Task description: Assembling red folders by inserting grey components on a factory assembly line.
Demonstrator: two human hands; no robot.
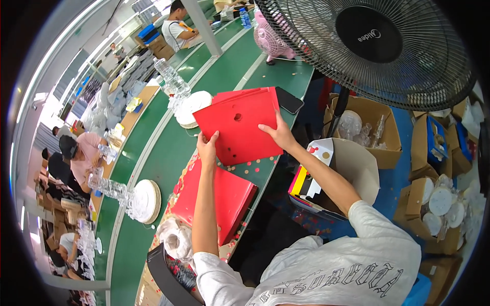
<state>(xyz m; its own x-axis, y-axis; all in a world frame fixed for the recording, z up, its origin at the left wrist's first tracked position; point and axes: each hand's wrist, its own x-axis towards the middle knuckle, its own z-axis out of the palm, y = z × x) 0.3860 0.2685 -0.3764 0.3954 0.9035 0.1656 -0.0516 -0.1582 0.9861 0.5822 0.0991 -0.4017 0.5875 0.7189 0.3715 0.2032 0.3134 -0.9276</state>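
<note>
Between my two hands is a small stack of red sheets [240, 137], with a round hole and a few smaller holes punched through it. My left hand [207, 147] grips its left edge, thumb on top. My right hand [277, 132] holds the right edge, thumb on the face and fingers behind. More red sheets show just behind the upper edge. A thick pile of red sheets [224, 196] lies on the green table below my hands, partly covered by my left forearm. Small red and tan paper discs [178, 186] are scattered around it.
A large black fan [370, 35] stands at upper right; a pink fan [273, 38] and black phone [289, 100] sit on the table. Round white bases with clear plastic parts [145, 201] rest along it. Open cartons [385, 127] stand right. A person in pink [84, 155] works across.
</note>
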